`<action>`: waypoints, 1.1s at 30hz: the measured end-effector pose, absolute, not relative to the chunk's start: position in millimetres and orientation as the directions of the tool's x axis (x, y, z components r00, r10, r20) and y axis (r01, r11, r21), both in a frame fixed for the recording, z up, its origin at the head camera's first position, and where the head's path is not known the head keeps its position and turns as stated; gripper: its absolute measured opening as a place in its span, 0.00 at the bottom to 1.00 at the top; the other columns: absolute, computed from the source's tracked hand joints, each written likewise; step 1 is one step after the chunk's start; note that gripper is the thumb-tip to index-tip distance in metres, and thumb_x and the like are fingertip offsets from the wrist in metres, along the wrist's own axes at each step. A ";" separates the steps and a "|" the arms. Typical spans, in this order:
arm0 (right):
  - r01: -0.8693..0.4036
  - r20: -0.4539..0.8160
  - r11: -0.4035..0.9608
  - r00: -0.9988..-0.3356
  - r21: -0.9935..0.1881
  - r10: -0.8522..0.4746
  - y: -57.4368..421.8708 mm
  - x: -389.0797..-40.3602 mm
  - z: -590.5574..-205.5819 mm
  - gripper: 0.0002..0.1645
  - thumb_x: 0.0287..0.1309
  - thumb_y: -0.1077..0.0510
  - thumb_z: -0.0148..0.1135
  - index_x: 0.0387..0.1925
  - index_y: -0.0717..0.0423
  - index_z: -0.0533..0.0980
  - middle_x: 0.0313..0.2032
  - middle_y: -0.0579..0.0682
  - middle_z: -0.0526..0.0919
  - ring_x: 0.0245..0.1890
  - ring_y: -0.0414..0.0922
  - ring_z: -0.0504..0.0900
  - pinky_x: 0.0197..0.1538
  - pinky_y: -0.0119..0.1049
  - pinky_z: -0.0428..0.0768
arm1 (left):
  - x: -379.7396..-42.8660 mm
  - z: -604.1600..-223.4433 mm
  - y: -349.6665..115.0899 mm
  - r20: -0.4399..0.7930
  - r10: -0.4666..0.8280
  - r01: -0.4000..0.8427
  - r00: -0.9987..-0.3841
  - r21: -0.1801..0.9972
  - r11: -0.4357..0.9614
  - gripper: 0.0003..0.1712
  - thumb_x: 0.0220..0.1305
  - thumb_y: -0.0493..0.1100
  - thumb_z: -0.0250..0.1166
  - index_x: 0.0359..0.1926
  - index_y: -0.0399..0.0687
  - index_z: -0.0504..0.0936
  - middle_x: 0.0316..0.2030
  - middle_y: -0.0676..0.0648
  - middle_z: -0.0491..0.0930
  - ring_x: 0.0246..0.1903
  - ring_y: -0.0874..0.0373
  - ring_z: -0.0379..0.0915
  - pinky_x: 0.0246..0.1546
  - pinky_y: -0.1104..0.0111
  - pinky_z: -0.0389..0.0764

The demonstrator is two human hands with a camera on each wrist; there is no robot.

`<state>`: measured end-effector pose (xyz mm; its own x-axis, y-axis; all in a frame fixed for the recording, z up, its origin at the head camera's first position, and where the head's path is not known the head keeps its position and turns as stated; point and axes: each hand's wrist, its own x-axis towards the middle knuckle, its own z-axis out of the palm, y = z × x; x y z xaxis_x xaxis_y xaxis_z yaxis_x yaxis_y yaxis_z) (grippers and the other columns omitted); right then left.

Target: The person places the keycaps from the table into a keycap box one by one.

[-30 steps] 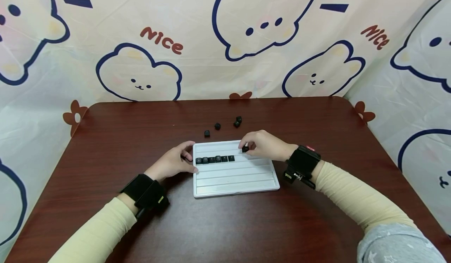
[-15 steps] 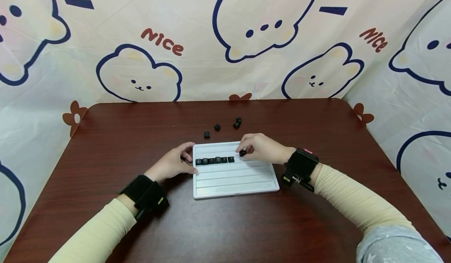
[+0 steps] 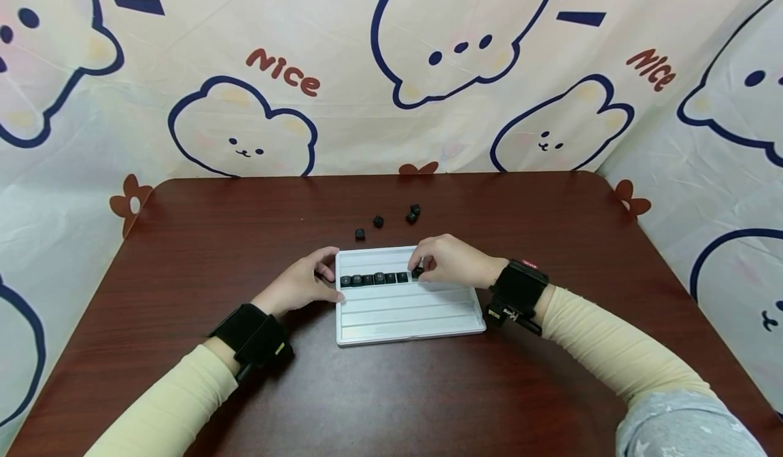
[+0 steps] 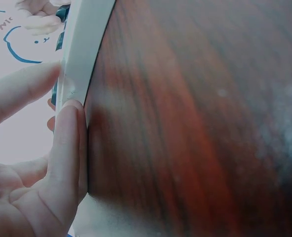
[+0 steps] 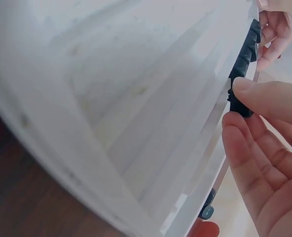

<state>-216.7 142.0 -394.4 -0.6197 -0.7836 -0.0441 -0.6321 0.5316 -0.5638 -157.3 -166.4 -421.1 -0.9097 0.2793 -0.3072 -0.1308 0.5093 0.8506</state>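
A white ridged tray [image 3: 410,314] lies on the table, with a row of black keycaps [image 3: 379,279] along one of its upper channels. My left hand [image 3: 301,281] grips the tray's left edge; thumb and forefinger touch its rim [image 4: 79,74] in the left wrist view. Between the thumb and fingertips of my right hand [image 3: 455,261] is a black keycap [image 5: 240,106], just right of the row's end. Its lower side touches or nearly touches the tray; I cannot tell which. The right fingers partly hide it in the head view.
Behind the tray, loose black keycaps lie on the brown table [image 3: 245,226]: one keycap [image 3: 359,234] at the left, another keycap [image 3: 378,222] beside it, and a close pair [image 3: 412,214] further right. A printed curtain [image 3: 342,124] hangs behind the table's back edge.
My right hand has moved slightly left and down with its keycap, bringing it close to the row's right end. The left hand has stayed on the tray's edge.
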 end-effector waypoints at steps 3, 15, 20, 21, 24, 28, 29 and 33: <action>-0.631 -0.043 0.524 -0.615 -0.572 -0.788 141.4 -216.7 -395.6 0.12 0.54 0.70 0.75 0.39 0.55 0.86 0.40 0.45 0.84 0.36 0.38 0.81 0.42 0.33 0.81 | -157.7 -421.3 -166.6 -0.302 0.280 -0.126 -0.911 0.852 0.508 0.51 0.54 0.34 0.79 0.75 0.39 0.62 0.44 0.39 0.76 0.34 0.51 0.71 0.34 0.64 0.72; -0.634 -0.061 0.539 -0.615 -0.555 -0.786 139.0 -215.5 -395.9 0.11 0.55 0.69 0.74 0.39 0.55 0.86 0.40 0.45 0.83 0.37 0.38 0.81 0.42 0.34 0.81 | -157.6 -422.0 -166.2 -0.313 0.275 -0.139 -0.909 0.850 0.507 0.51 0.54 0.35 0.79 0.75 0.40 0.62 0.44 0.39 0.76 0.33 0.51 0.71 0.34 0.64 0.72; -0.635 -0.059 0.541 -0.618 -0.551 -0.784 137.2 -214.9 -396.2 0.11 0.55 0.69 0.74 0.40 0.56 0.86 0.40 0.46 0.83 0.37 0.39 0.81 0.43 0.33 0.81 | -157.5 -422.2 -166.3 -0.313 0.271 -0.139 -0.910 0.848 0.511 0.51 0.54 0.35 0.79 0.75 0.40 0.62 0.44 0.39 0.76 0.33 0.52 0.71 0.34 0.64 0.72; -0.634 -0.059 0.543 -0.619 -0.551 -0.783 136.8 -214.9 -396.3 0.11 0.55 0.69 0.74 0.40 0.56 0.86 0.41 0.46 0.83 0.37 0.39 0.81 0.43 0.33 0.81 | -157.6 -422.2 -166.4 -0.312 0.271 -0.139 -0.911 0.848 0.512 0.51 0.54 0.35 0.79 0.75 0.40 0.62 0.44 0.39 0.76 0.33 0.52 0.71 0.34 0.64 0.72; -0.631 -0.063 0.547 -0.622 -0.550 -0.780 135.9 -215.1 -396.4 0.11 0.55 0.69 0.75 0.40 0.56 0.86 0.41 0.46 0.83 0.37 0.38 0.81 0.43 0.33 0.81 | -157.8 -422.4 -166.4 -0.311 0.272 -0.137 -0.911 0.849 0.511 0.51 0.54 0.35 0.79 0.75 0.40 0.62 0.44 0.39 0.76 0.33 0.52 0.72 0.34 0.64 0.72; -0.632 -0.065 0.550 -0.622 -0.546 -0.780 135.5 -215.2 -397.2 0.11 0.55 0.69 0.75 0.40 0.56 0.86 0.41 0.46 0.83 0.37 0.38 0.81 0.43 0.33 0.81 | -157.7 -422.4 -166.4 -0.313 0.274 -0.140 -0.909 0.851 0.506 0.51 0.54 0.35 0.79 0.75 0.40 0.62 0.44 0.39 0.76 0.33 0.52 0.72 0.34 0.64 0.72; -0.631 -0.067 0.552 -0.624 -0.544 -0.779 135.3 -215.2 -397.3 0.11 0.55 0.69 0.75 0.40 0.56 0.86 0.40 0.46 0.83 0.37 0.38 0.81 0.42 0.33 0.81 | -157.7 -422.1 -166.4 -0.315 0.274 -0.143 -0.909 0.851 0.505 0.51 0.54 0.34 0.79 0.75 0.40 0.62 0.44 0.39 0.76 0.33 0.52 0.72 0.34 0.64 0.72; -0.632 -0.065 0.560 -0.630 -0.536 -0.774 134.5 -214.8 -397.2 0.11 0.55 0.68 0.75 0.40 0.55 0.86 0.40 0.46 0.83 0.37 0.37 0.81 0.42 0.33 0.80 | -157.7 -421.1 -166.5 -0.322 0.271 -0.151 -0.907 0.850 0.504 0.51 0.54 0.34 0.79 0.76 0.40 0.62 0.45 0.39 0.76 0.33 0.52 0.73 0.35 0.64 0.73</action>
<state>-214.8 134.5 -397.2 -0.6301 -0.7738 -0.0648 -0.6322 0.5597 -0.5358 -157.7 -166.5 -421.1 -0.9071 0.2709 -0.3221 -0.1514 0.5041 0.8503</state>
